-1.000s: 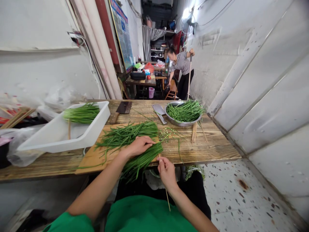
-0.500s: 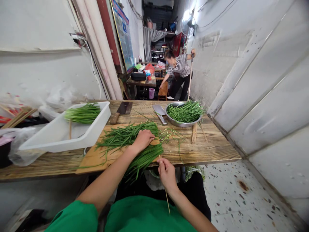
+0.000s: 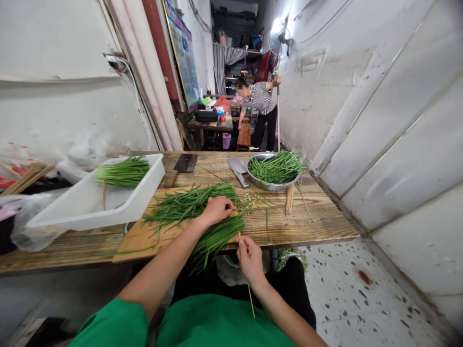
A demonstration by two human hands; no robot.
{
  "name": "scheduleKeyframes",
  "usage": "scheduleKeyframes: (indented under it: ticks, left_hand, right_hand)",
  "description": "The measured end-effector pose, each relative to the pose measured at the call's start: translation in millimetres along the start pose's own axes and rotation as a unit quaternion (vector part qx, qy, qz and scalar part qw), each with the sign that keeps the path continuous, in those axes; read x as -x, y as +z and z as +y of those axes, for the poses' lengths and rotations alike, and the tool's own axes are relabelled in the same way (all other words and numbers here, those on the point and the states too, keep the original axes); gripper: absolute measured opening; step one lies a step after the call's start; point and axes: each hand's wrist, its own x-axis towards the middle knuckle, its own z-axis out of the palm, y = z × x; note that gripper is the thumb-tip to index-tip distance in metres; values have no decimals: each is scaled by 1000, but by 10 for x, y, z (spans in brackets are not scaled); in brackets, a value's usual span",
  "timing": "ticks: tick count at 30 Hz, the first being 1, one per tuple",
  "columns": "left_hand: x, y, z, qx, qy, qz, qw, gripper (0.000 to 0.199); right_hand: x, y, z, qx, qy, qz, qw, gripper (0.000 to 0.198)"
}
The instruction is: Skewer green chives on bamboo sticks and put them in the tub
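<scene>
My right hand (image 3: pixel 250 260) pinches a bamboo skewer (image 3: pixel 251 301); its upper tip points at the cut ends of a row of green garlic chives (image 3: pixel 220 236) hanging over the table edge. Over the right end of a looser chive pile (image 3: pixel 188 202) is my left hand (image 3: pixel 217 210), fingers curled together. Whatever lies between those fingertips is too small to make out. Both lots of chives rest on a wooden cutting board (image 3: pixel 144 241).
A white tray (image 3: pixel 144 190) holds a skewered chive bundle. Behind the board lie a cleaver (image 3: pixel 185 163) and a second cleaver (image 3: pixel 238 168). A metal bowl (image 3: pixel 265 184) of chives and a bundle of skewers (image 3: pixel 290 200) sit right. A person (image 3: pixel 262 103) stands at the back holding a pole.
My left hand has shifted down slightly, off the leaves, with its fingers more curled. My right hand and the skewer hold still. The person at the back has moved slightly left.
</scene>
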Motion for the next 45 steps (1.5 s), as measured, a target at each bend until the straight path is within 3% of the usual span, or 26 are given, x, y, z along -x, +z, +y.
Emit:
scheduleKeyframes:
  ticks: [6,12,18,23,26,33,38,45]
  left_hand:
    - [6,38,-81,29,28,7,999,27]
    - [59,-53,-80,-37,70,-6,997,38]
    - [120,-176,-113,-151,34,-15,988,7]
    - [143,-202,-95,-194,25,-20,980,17]
    - [148,-222,-77,-161,10,4,987,17]
    - [189,-316,-171,52,5,9,999,20]
    - [195,-278,-226,48,15,8,999,23]
    - [180,-209,-178,71,30,72,994,31]
  right_hand:
    - [-12,2,20,-10,4,3,1000,39]
    - [-7,-6,0,-3,-10,2,1000,37]
    - [-7,-6,5,6,-2,7,1000,38]
    - [-11,-11,17,14,-4,9,1000,38]
    - [-17,-17,37,14,-7,8,1000,36]
    - [-22,-17,59,-3,3,6,1000,37]
    - [-11,-3,0,-4,8,3,1000,40]
    - [-11,-17,-1,0,2,0,1000,38]
